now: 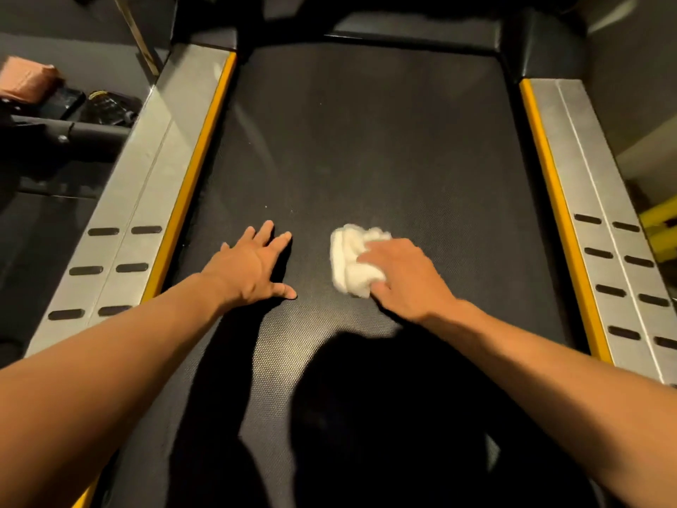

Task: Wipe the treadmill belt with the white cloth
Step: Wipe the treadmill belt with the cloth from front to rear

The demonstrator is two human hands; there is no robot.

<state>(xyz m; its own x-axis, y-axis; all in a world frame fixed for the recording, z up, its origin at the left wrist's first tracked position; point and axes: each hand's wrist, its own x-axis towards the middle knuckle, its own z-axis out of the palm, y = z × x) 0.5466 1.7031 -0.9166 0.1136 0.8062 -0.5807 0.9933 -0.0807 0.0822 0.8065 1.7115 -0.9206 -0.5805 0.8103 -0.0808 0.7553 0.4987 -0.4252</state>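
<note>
- White cloth (351, 258) sits on the treadmill belt (366, 141), a bit right of the belt's centre line, roughly halfway up its visible length.
- It's bunched into a fluffy wad: soft, light, no stiffness. Prob. squashes flat under any pressure and drags fine on the textured belt.
- Best hold, I'd say: palm on top, thumb hooking the near edge so the wad doesn't unroll or slip out mid-stroke.
- Right hand (403, 276) is on it now. Its fingers (370, 253) are lightly curved over the top of the wad, thumb tucked against the near edge. That's a loose grip pressing down, not a tight fist.
- Left hand (252, 265) is flat on the belt's left half. Its fingers (269, 232) are spread wide & straight, thumb out, holding nothing. Looks like a brace for body wt.
- Hands are apart, bare belt between them.
- Faint specks show on the belt further up, so plenty left to wipe, imo.
</note>
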